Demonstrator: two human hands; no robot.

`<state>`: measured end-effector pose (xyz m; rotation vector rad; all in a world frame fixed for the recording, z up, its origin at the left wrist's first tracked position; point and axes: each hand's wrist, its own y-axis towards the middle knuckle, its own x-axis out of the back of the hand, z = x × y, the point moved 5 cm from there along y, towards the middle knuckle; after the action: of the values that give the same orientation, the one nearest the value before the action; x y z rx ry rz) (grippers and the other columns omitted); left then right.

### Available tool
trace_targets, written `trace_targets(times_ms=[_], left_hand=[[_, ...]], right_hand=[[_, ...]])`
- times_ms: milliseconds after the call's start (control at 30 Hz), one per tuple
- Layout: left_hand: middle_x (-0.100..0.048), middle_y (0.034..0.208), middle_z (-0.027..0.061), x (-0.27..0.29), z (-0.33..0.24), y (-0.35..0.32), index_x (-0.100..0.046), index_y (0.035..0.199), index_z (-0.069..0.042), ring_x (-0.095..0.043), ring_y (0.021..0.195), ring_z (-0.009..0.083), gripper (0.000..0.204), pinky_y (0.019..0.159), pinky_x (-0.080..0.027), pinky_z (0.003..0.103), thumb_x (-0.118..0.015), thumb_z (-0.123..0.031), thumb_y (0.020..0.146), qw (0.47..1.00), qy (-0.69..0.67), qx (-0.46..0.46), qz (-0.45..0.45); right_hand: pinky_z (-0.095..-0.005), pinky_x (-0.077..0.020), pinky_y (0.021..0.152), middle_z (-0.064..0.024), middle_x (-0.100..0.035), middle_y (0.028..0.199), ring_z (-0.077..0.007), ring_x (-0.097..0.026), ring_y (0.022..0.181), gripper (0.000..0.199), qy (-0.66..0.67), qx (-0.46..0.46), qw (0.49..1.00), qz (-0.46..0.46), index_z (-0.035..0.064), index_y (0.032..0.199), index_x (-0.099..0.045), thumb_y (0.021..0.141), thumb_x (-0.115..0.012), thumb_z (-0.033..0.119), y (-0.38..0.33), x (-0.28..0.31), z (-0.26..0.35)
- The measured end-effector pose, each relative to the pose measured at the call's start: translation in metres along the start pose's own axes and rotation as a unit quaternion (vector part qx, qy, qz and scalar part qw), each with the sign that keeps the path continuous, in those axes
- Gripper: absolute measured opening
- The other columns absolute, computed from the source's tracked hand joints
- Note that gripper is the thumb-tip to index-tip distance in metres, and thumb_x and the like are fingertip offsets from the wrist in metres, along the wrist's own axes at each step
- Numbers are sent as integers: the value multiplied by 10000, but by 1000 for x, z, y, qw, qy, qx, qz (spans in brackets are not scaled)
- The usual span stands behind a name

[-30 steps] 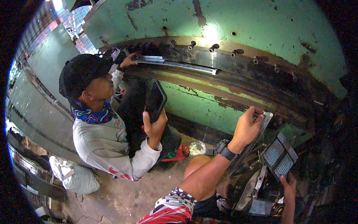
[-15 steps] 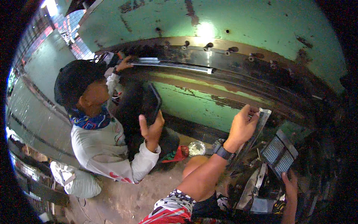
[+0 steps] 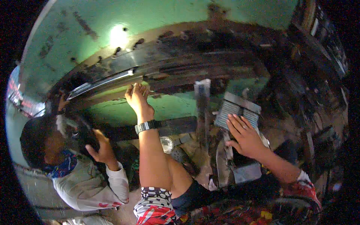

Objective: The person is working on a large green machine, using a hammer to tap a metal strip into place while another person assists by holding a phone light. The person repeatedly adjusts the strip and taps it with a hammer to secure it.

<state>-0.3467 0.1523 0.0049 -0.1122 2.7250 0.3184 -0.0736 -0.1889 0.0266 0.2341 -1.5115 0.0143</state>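
Observation:
My left hand (image 3: pixel 138 98) reaches up to the long dark ledge of the green machine (image 3: pixel 161 105). Its fingers are loosely bent and a little apart, with nothing visible in them. To its right stands an upright metal bar (image 3: pixel 202 112) with a pale top end, apart from the hand. My right hand (image 3: pixel 247 140) is open, its fingers stretched over the lower edge of a grey ribbed metal plate (image 3: pixel 228 112) with a dark band across it. The fingertips seem to rest on the ribs; blur hides the exact contact.
At the left a person in a white top (image 3: pixel 86 187) and dark cap bends close, one hand (image 3: pixel 103 150) by a dark object. A bright metal straightedge (image 3: pixel 101 84) lies on the ledge. Below are a round shiny dish (image 3: pixel 166 144) and a pale rectangular block (image 3: pixel 246 173).
The view has swung right. My left hand has let go of the bar's pale end and moved left to the ledge. My right hand has come up over the ribbed plate.

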Motion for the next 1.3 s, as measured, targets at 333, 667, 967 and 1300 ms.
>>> trace_targets(times_ms=[333, 667, 967, 1300], left_hand=[[-623, 1050, 140, -20, 6, 57, -564, 1137, -31, -684, 871, 280, 213, 827, -612, 417, -608, -200, 1016, 972, -192, 82, -109], [-639, 818, 89, -46, 0, 53, -572, 894, -55, -679, 755, 256, 103, 768, -620, 448, -649, -62, 962, 976, -177, 101, -82], [-658, 875, 142, -103, 19, 10, -546, 926, -38, -702, 812, 284, 123, 794, -631, 456, -663, -40, 964, 965, -228, 125, 15], [-638, 1021, 176, -155, 28, -20, -472, 1097, 6, -716, 914, 340, 227, 825, -640, 451, -655, -51, 975, 959, -193, 181, 104]], right_hand=[[-530, -210, 1238, -230, -380, 1580, -363, -349, 1481, 612, -85, -17, 995, 46, -72, 1448, -454, 957, -615, 256, -15, 1, 9], [-527, -221, 1234, -228, -421, 1554, -354, -357, 1479, 587, -73, -21, 997, 27, -73, 1427, -477, 951, -624, 238, -20, 7, 2], [-524, -254, 1217, -212, -441, 1544, -343, -428, 1436, 571, -56, -7, 998, 8, -44, 1421, -494, 959, -630, 262, 0, 3, 10], [-522, -216, 1224, -199, -423, 1565, -330, -392, 1464, 596, -80, 3, 997, -10, -48, 1432, -488, 961, -620, 293, 19, -7, 29]])
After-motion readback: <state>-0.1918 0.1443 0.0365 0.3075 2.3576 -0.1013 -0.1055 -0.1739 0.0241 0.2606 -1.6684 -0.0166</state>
